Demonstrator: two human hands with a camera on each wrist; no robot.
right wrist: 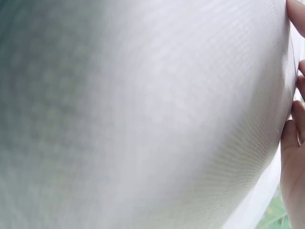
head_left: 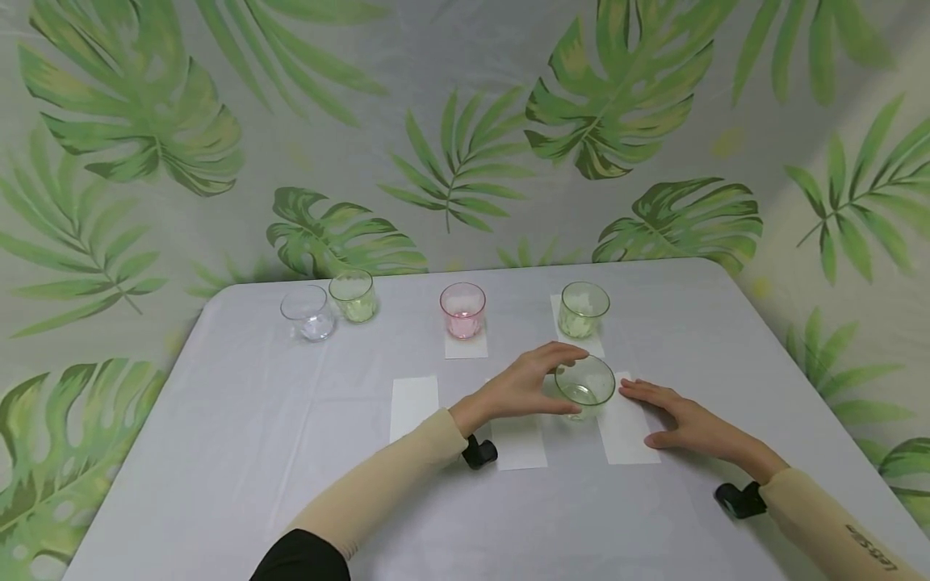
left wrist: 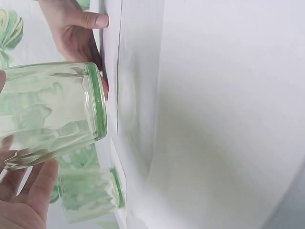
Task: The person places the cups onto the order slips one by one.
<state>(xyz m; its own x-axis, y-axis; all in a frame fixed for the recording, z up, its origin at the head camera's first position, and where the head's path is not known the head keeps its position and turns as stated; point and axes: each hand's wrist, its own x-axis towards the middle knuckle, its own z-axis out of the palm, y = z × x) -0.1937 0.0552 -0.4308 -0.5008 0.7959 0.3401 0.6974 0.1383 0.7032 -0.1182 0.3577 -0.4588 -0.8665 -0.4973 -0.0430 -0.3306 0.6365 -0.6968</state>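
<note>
My left hand [head_left: 526,386] holds a green-tinted drinking glass [head_left: 597,397] between thumb and fingers. In the left wrist view that glass [left wrist: 52,105] is upright, its thick base slightly above the tabletop. A white paper rectangle [head_left: 630,440] lies below and to the right of it. My right hand [head_left: 690,428] rests on the cloth beside this paper, fingers extended and holding nothing. Only part of the right hand [right wrist: 294,167] shows at the edge of the right wrist view. Behind the held glass stands another green glass [head_left: 584,315] on a paper rectangle.
A pink glass [head_left: 462,311] stands on paper at the back middle. At the back left a clear glass [head_left: 308,315] and a green glass [head_left: 353,298] stand close together. More paper rectangles [head_left: 414,403] lie on the white tablecloth [head_left: 218,452]. A leaf-patterned curtain [head_left: 479,48] hangs behind.
</note>
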